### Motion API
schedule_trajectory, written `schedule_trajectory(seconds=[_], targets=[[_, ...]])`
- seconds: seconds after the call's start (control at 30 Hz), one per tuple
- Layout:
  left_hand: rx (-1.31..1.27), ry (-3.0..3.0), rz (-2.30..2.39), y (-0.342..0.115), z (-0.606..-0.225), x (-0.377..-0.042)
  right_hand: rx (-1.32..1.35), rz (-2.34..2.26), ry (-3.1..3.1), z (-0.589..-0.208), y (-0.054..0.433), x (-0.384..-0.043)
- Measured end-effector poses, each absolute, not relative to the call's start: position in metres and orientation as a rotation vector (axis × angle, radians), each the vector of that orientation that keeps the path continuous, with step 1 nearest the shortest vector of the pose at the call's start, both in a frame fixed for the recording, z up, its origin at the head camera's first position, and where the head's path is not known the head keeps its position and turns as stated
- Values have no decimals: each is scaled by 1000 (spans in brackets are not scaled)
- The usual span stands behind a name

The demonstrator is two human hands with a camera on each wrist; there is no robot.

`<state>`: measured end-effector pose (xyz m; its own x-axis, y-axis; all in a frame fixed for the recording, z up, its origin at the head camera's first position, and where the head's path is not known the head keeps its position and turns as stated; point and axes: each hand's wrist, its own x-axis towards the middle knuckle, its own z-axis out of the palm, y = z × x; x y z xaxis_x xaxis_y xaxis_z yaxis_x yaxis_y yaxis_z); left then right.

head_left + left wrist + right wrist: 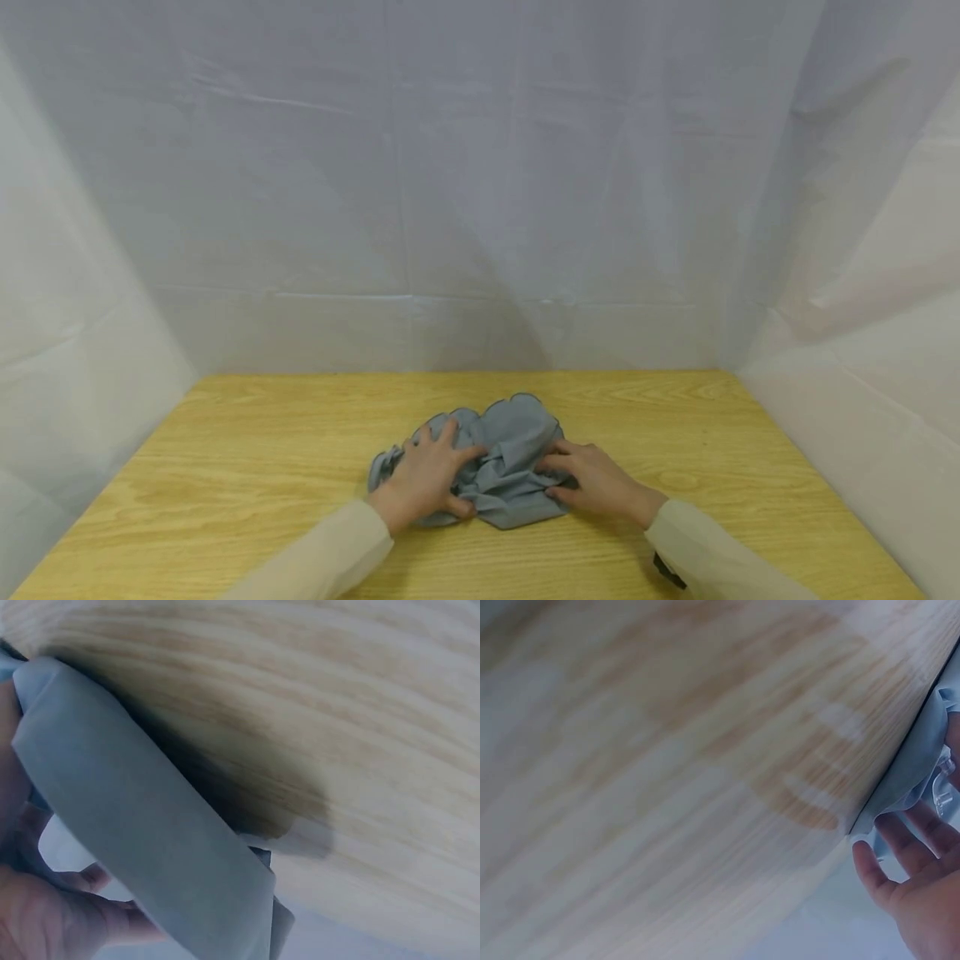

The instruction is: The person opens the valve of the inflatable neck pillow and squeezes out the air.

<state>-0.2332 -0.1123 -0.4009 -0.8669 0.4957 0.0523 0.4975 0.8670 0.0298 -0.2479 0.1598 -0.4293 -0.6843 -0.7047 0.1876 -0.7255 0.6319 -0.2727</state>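
A crumpled grey-blue cloth (517, 433) with a thin dark wavy edge lies bunched on the wooden table. Across its left part rests my left hand (431, 475), its fingers spread and thumb apart. The left wrist view has a broad smooth fold of the cloth (150, 810) standing up in front of this hand (52, 915). At the cloth's right side, my right hand (596, 482) touches it with bent fingertips. In the right wrist view the fingers of the right hand (930, 885) reach to the cloth's edge (907, 772), the thumb held apart from them.
The yellow wood-grain table (262, 467) extends around the cloth on every side. White sheeting (450, 208) hangs behind the table's far edge, and more sheeting (885, 333) borders the right side. Light sleeves (337, 546) cover both forearms.
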Motion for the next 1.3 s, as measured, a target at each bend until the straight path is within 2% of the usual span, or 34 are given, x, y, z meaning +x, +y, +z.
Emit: schedule_trajectory(seconds=[0.33, 0.9, 1.3], targets=[[-729, -2901, -102, -111, -405, -225, 1237, 511, -2802, -429, 160, -248], [-998, -2927, 332, -116, -395, -235, 1286, 537, -2774, -427, 160, -249], [-975, -2972, 222, -116, -394, -238, 1289, 548, -2763, -429, 161, -250]])
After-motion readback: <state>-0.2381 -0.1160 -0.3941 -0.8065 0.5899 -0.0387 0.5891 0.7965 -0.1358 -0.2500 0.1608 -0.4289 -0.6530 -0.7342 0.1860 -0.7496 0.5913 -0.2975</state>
